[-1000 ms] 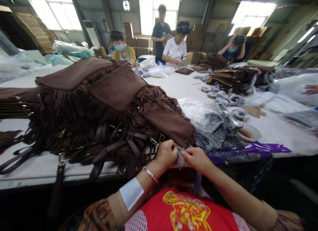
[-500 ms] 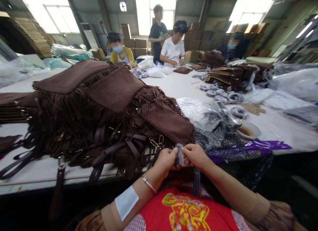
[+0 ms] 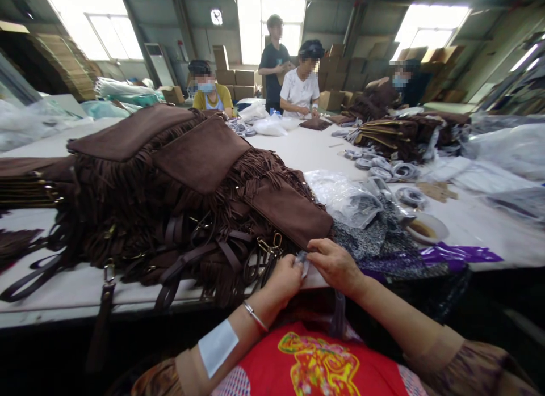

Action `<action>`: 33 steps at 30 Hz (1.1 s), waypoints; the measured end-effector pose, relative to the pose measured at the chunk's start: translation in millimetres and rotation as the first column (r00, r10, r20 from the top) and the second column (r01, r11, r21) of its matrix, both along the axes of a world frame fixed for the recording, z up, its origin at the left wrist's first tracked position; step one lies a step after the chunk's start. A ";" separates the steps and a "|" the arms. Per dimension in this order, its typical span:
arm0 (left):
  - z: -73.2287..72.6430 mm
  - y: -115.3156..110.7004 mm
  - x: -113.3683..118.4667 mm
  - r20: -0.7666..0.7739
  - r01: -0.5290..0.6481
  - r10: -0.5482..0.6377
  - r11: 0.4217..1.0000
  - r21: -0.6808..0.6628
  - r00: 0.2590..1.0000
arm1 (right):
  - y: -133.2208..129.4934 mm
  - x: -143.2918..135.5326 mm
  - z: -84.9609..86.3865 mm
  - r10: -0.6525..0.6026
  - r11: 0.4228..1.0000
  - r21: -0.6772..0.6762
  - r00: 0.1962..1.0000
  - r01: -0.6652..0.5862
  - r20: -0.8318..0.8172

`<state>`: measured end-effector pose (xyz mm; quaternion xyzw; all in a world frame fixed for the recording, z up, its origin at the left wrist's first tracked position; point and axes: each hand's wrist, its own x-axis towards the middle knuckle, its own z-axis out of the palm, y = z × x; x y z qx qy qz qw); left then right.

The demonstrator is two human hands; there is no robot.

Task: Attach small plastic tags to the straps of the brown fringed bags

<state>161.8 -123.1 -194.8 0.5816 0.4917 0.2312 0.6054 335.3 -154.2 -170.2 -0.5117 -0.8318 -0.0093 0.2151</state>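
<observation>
Now | both hands moved up to table edge | left hand [image 3: 286, 278] and right hand [image 3: 334, 264] fingers pinched shut on small clear packet [image 3: 301, 258] | still working it, beside fringed bags [image 3: 191, 197]

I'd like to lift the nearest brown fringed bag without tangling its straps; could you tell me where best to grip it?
Grip the flat suede flap of the nearest bag, coming from the right: that edge lies bare and smooth, while fringe and loose straps probably snag on its left and front.
</observation>
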 end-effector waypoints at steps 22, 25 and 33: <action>5.9 -24.1 -29.3 -0.485 0.367 -0.056 0.730 0.577 0.873 | 16.3 -19.6 24.2 0.051 0.953 -0.298 0.935 0.060 0.351; 5.4 -25.9 -33.6 -0.564 0.437 -0.046 0.684 0.584 0.825 | 17.7 -17.8 23.3 -0.033 0.941 -0.312 0.956 0.128 0.291; 3.9 -27.3 -34.1 -0.630 0.494 -0.018 0.638 0.590 0.776 | 18.4 -15.4 25.3 0.070 0.956 -0.292 0.955 0.018 0.289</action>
